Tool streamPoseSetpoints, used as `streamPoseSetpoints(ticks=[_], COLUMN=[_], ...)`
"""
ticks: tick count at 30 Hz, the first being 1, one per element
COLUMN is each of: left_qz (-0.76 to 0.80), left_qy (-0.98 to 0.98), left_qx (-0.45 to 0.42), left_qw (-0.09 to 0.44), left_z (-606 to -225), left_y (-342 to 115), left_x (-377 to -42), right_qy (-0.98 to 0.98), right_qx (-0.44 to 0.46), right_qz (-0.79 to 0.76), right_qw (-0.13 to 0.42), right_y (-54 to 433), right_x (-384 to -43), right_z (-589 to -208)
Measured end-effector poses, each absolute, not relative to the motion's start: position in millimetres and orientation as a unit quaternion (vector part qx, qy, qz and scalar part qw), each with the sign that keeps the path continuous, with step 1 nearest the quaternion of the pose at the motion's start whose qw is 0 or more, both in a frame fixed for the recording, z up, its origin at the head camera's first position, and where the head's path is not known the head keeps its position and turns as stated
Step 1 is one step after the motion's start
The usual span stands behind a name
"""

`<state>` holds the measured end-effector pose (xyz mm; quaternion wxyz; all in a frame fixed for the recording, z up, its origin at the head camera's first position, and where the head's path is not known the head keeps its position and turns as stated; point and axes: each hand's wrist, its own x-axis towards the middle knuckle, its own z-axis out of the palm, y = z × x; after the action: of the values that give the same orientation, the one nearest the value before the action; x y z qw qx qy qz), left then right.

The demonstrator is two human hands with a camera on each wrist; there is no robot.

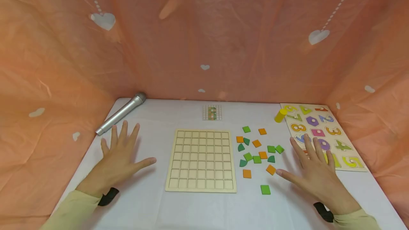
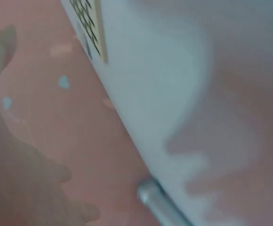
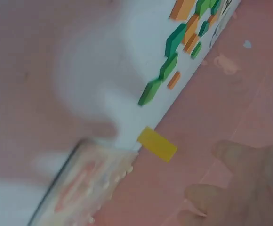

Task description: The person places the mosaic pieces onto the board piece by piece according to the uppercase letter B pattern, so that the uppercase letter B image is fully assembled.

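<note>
My left hand (image 1: 118,159), fingers spread, hovers over the table's left side between a silver microphone (image 1: 123,113) and a wooden grid board (image 1: 201,160). It holds nothing. On the other side my right hand (image 1: 314,168) is spread too, with nothing in it; in the head view its fingers overlap the lower left of a number puzzle board (image 1: 349,166). Its thumb tip appears beside an orange square tile (image 1: 271,169); whether they touch I cannot tell. Several orange squares, green squares (image 1: 265,189) and dark green quarter-round tiles (image 1: 243,163) lie loose between board and hand.
A small pattern card (image 1: 212,113) lies behind the grid board. The yellow cylinder (image 1: 280,115) stands at the puzzle board's far left corner, also visible in the right wrist view. Orange cloth (image 1: 223,45) with white hearts walls the table at the back and sides.
</note>
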<state>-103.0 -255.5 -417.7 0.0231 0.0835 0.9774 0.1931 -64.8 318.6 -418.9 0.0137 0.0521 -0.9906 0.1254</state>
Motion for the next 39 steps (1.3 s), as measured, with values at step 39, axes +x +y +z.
streamPoseSetpoints(ticks=[39], left_qz=[0.388], left_qy=[0.906], left_qx=[0.066], left_qw=[0.159], left_z=[-441.5], left_y=[-179.6], left_x=[-159.1], right_qy=[-0.984], right_qx=[0.095], right_qz=[0.15], right_qw=[-0.021], right_y=[287.4], right_x=[-77.0], right_z=[-432.5])
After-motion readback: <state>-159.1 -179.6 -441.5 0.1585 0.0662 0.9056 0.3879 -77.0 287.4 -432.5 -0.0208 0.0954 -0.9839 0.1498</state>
